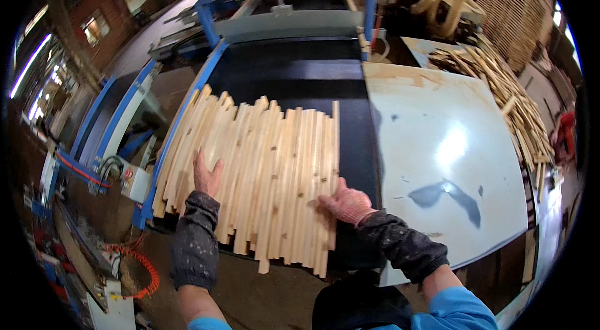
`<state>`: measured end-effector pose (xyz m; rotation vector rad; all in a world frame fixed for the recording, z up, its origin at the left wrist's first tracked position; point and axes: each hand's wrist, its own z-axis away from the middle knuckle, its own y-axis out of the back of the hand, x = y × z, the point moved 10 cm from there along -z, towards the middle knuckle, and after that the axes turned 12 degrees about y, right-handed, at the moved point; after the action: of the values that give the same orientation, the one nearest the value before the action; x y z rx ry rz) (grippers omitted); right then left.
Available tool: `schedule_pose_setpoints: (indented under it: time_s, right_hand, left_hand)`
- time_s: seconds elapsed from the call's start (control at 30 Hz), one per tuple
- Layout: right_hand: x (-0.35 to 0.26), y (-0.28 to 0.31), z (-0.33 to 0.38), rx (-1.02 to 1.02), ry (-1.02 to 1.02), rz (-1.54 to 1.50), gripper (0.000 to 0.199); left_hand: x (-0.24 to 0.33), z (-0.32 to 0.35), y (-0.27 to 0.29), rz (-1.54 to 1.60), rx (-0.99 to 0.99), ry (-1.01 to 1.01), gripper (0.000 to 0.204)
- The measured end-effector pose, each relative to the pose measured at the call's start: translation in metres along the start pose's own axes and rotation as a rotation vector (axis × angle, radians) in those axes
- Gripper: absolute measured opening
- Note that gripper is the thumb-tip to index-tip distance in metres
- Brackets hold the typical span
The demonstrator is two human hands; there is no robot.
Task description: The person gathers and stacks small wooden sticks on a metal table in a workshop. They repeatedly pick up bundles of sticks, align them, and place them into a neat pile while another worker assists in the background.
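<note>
Many narrow wooden strips (262,174) lie side by side on a dark conveyor belt (294,74), their ends uneven. My left hand (207,175) rests on the strips toward the left, fingers stretched and thumb apart. At the right edge of the row, my right hand (347,202), in a pale pinkish knit glove, touches the outermost strips with its thumb and fingers spread around that edge. Dark, dust-specked sleeve covers reach over both forearms. Neither hand lifts a strip. The underside of the right fingers is partly hidden.
A blue frame with a grey crossbar (290,25) spans the belt's far end. Right of the belt stands a pale, shiny metal table (437,142); beyond it lies a heap of loose strips (500,92). A control box (135,184) and a coiled orange hose (150,270) are at the left.
</note>
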<state>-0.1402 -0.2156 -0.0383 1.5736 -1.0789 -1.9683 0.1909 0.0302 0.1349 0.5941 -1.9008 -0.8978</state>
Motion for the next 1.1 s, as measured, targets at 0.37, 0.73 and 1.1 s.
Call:
schedule_pose_setpoints:
  time_s: [0.37,0.73,1.1]
  right_hand:
    - [-0.024,-0.049,0.152,0.068,-0.015,-0.718,0.089]
    - [0.034,-0.246,0.502,1.019,-0.900,-1.227,0.068]
    - [0.060,-0.324,0.609,1.625,-0.903,-1.541,0.047]
  left_hand:
    - [0.184,0.163,-0.128,0.834,-0.908,-0.247,0.041]
    - [0.192,0.514,-0.260,0.696,-1.967,-0.243,0.040]
    - [0.251,0.758,-0.326,0.117,-2.377,-0.500,0.048]
